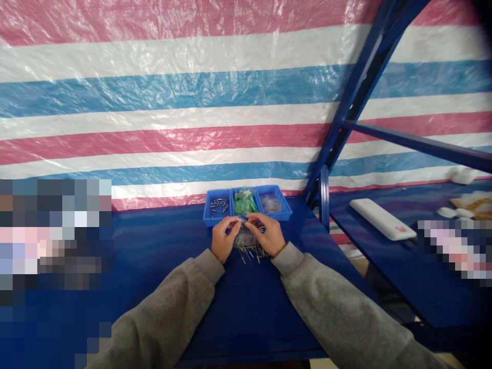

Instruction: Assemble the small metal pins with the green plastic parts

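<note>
My left hand (224, 239) and my right hand (268, 234) meet just in front of a blue three-compartment tray (212, 222). Thumbs and fingers are pinched together around something small, too small and covered to name. Beneath the hands lies a clear plastic bag (244, 239), with several thin metal rods (251, 253) spread at its near side. In the tray, the left compartment has slim metal pieces (219, 206), the middle one green plastic packaging (245, 203), and the right one clear small pieces (271, 204).
The tray stands on a blue table (154, 266) against a striped plastic sheet (172, 118). A blue metal frame post (346, 110) rises at the right. On a second blue table lies a white oblong device (382, 219). Blurred-out patches cover the far left and right.
</note>
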`<action>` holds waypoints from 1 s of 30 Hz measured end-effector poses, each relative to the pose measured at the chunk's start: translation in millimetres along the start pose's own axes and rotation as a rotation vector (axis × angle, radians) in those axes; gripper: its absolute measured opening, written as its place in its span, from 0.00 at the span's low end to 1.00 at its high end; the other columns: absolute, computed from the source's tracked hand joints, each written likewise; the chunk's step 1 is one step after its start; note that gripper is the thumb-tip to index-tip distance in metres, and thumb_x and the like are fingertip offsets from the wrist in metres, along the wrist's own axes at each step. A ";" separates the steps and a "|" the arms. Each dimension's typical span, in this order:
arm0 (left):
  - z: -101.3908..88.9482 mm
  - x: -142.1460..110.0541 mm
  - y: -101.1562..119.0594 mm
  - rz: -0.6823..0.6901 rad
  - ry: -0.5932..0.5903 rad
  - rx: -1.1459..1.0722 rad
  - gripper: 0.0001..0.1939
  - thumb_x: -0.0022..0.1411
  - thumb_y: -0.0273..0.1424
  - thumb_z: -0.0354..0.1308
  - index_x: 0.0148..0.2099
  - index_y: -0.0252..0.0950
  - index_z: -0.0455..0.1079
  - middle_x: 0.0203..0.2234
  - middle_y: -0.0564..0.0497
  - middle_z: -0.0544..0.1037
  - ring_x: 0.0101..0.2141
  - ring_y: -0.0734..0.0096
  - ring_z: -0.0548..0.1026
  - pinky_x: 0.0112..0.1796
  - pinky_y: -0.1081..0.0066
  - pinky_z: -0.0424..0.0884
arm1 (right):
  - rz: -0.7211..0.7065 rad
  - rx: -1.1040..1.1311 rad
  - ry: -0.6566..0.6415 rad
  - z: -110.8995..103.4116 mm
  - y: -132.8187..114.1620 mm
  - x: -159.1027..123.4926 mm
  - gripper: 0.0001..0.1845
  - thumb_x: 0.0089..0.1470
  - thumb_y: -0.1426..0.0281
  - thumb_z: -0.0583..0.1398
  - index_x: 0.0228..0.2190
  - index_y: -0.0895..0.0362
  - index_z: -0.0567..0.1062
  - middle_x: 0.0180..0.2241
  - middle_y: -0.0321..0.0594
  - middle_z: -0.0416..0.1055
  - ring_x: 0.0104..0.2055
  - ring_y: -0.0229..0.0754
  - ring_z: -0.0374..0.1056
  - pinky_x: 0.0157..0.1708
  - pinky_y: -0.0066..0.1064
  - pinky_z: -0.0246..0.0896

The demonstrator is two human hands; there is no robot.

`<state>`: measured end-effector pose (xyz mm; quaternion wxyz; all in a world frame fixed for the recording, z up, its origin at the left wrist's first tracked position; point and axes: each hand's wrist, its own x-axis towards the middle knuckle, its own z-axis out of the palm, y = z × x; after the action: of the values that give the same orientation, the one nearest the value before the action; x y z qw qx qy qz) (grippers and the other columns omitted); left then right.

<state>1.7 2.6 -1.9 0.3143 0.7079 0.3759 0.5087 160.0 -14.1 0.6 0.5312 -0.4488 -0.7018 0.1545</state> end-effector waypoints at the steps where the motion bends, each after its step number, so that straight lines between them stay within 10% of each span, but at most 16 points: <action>1: -0.1 0.0 -0.7 -0.005 0.009 -0.005 0.09 0.59 0.34 0.54 0.38 0.34 0.71 0.33 0.48 0.75 0.35 0.68 0.73 0.37 0.70 0.69 | -0.005 -0.005 -0.011 -0.2 -0.6 0.1 0.10 0.53 0.64 0.56 0.36 0.55 0.73 0.30 0.39 0.73 0.30 0.40 0.69 0.31 0.30 0.66; 11: -1.2 0.7 5.7 0.094 0.034 0.046 0.08 0.57 0.31 0.55 0.29 0.34 0.72 0.28 0.49 0.74 0.31 0.69 0.71 0.35 0.70 0.68 | -0.056 -0.049 -0.032 -1.3 -4.4 -0.2 0.09 0.56 0.67 0.54 0.29 0.56 0.72 0.29 0.39 0.72 0.30 0.39 0.68 0.32 0.30 0.63; 30: 0.0 0.2 0.9 -0.013 0.164 -0.054 0.13 0.58 0.34 0.55 0.45 0.35 0.67 0.31 0.50 0.75 0.32 0.72 0.74 0.35 0.73 0.70 | 0.248 0.200 -0.099 0.5 4.3 2.9 0.13 0.50 0.61 0.58 0.24 0.58 0.73 0.18 0.34 0.67 0.19 0.35 0.62 0.20 0.25 0.57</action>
<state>1.9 2.3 -1.1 0.3046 0.6527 0.3910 0.5730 161.5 -9.3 -0.8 0.5148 -0.4687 -0.6474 0.3100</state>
